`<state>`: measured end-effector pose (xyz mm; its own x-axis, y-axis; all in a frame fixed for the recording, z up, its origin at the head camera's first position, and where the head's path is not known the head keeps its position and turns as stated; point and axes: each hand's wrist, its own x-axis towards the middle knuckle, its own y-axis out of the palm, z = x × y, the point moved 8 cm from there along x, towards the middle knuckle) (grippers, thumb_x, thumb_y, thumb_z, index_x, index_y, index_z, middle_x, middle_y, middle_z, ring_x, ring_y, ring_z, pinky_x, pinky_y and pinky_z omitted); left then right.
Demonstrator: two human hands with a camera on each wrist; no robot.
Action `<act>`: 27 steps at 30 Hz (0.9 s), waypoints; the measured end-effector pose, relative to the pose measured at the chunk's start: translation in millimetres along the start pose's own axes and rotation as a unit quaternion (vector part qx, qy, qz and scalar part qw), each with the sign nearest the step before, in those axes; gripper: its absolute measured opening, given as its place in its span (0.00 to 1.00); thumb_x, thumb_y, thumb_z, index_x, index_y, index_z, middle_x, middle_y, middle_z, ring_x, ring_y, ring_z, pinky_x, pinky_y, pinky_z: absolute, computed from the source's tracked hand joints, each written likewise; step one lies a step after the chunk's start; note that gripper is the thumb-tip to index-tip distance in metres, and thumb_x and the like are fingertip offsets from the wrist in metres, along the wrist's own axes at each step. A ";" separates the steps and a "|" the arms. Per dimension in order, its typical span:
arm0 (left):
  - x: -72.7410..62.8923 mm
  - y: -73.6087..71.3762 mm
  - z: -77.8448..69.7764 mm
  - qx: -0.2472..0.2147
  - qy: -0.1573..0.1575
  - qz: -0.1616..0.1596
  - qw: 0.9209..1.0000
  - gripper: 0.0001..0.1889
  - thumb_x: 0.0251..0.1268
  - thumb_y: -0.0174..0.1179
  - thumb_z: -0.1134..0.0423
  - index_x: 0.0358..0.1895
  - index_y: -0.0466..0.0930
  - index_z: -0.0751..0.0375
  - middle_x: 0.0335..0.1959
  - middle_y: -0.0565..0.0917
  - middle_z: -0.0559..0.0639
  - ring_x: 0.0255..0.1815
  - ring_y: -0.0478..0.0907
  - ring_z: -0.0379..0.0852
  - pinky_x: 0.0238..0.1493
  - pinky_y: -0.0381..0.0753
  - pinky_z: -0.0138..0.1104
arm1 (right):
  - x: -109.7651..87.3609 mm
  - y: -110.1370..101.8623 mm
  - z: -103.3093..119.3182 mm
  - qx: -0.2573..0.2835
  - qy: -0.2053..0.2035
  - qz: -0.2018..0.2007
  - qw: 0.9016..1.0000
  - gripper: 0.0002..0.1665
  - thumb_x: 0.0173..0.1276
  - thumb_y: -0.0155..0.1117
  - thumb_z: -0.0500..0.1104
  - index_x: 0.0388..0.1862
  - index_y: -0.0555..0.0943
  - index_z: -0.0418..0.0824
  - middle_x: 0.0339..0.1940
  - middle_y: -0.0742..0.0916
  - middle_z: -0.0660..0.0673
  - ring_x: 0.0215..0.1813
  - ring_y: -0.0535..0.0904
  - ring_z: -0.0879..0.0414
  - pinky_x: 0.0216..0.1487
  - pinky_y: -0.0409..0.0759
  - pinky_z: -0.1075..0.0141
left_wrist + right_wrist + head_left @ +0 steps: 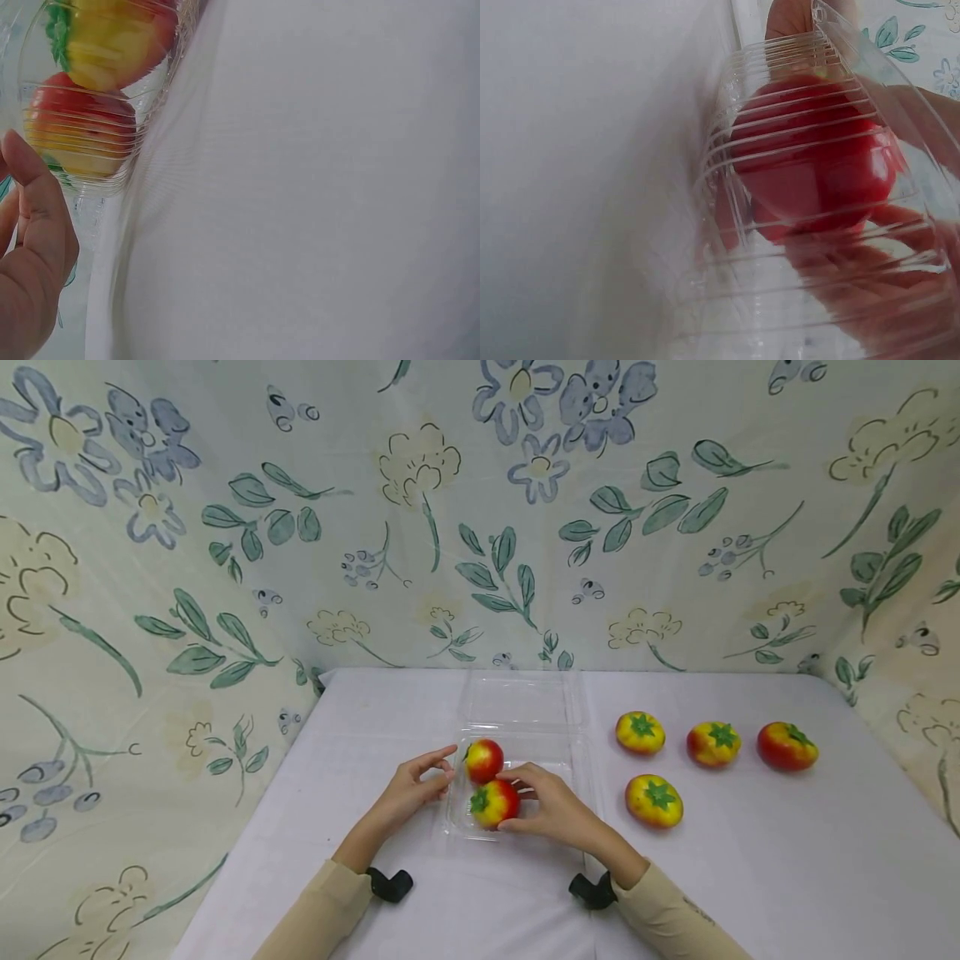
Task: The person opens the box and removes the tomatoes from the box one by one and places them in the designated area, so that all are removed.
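Observation:
A clear plastic clamshell box [540,835] lies with its lid [521,700] folded back toward the wall. Two tomato-like fruits, red and yellow with green leafy tops, sit in its left half. My right hand [551,806] reaches over the box's right wall and grips the nearer fruit [489,807] between thumb and fingers. Touching that one is the farther fruit [484,760]. My left hand [411,789] is at the box's left wall, fingers loosely bent, holding nothing. Through the ribbed plastic, the right wrist view shows the red side of a fruit [810,157].
Right of the box, on the white-covered table [750,877], are more such fruits: a yellow one [640,733], another nearer me [654,802], a red-yellow one [713,744] and a redder one [787,747]. A flower-patterned cloth [480,610] hangs behind.

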<state>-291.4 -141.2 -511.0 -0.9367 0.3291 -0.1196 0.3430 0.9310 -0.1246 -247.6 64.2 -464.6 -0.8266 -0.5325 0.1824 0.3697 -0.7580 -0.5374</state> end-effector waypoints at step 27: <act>0.5 -1.7 1.6 0.012 -0.004 -0.010 1.000 0.26 0.71 0.61 0.60 0.71 0.71 0.54 0.45 0.76 0.54 0.29 0.75 0.44 0.37 0.79 0.27 | -3.7 -4.7 -6.2 0.003 0.042 -0.008 0.999 0.36 0.54 0.81 0.47 0.60 0.78 0.38 0.57 0.83 0.43 0.53 0.81 0.46 0.52 0.82 0.52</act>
<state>-292.3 -142.8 -512.5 -0.9428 0.3092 -0.1241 0.3260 0.9331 -0.1515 -248.9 72.1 -467.8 -0.8652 -0.4865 0.1210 0.3584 -0.7690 -0.5293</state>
